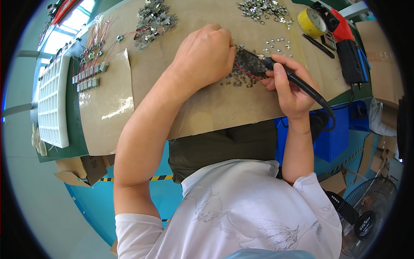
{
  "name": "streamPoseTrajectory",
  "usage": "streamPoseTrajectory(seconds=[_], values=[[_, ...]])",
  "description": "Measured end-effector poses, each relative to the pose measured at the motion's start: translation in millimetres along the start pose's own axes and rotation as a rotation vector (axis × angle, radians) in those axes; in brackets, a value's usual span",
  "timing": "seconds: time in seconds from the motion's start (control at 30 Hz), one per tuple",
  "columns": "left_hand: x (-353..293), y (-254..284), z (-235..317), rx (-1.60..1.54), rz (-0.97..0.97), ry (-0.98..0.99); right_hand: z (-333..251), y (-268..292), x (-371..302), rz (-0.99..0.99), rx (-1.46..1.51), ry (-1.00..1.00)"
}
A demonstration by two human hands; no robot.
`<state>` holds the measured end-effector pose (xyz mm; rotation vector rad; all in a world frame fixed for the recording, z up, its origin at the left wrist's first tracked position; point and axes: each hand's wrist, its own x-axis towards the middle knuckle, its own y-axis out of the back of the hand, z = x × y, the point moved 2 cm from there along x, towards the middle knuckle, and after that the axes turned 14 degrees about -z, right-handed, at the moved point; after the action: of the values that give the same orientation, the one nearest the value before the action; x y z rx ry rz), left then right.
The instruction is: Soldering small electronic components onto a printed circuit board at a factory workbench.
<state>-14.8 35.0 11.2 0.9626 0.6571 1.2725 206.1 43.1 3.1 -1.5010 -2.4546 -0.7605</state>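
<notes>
In my right hand (297, 90) is a soldering iron (302, 82) with a black handle, held like a pen. Its metal tip slants up and left, ending close to the fingertips of my left hand (206, 54). The left fingers are curled and pinched together, and whatever they hold is hidden behind the hand. A thin red wire (246, 72) runs from beside those fingertips toward my right fingers. Under the iron lies a dark patch of tiny parts (241, 80) on the brown-covered table (207, 105).
Piles of small metal pieces lie at the back, one left (154, 23) and one right (263, 9). Wired grey components (88, 82) and a white grid tray (54, 103) sit at left. Yellow tape (311, 22), a black pen (318, 45) and a black device (350, 60) occupy the right.
</notes>
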Motion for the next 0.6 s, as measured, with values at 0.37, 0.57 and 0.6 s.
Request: streamPoseTrajectory(seconds=[0.37,0.57,0.6], values=[[-1.8,1.2,1.0,0.029,-0.017,0.026,-1.4,0.2,0.9,-0.024,-0.037,-0.001],[0.3,1.0,1.6,0.030,-0.027,0.033,1.3,0.1,-3.2,0.025,0.042,0.011],[0.7,0.9,1.9,0.034,-0.019,0.025,1.2,0.8,-3.7,0.042,0.061,0.005]])
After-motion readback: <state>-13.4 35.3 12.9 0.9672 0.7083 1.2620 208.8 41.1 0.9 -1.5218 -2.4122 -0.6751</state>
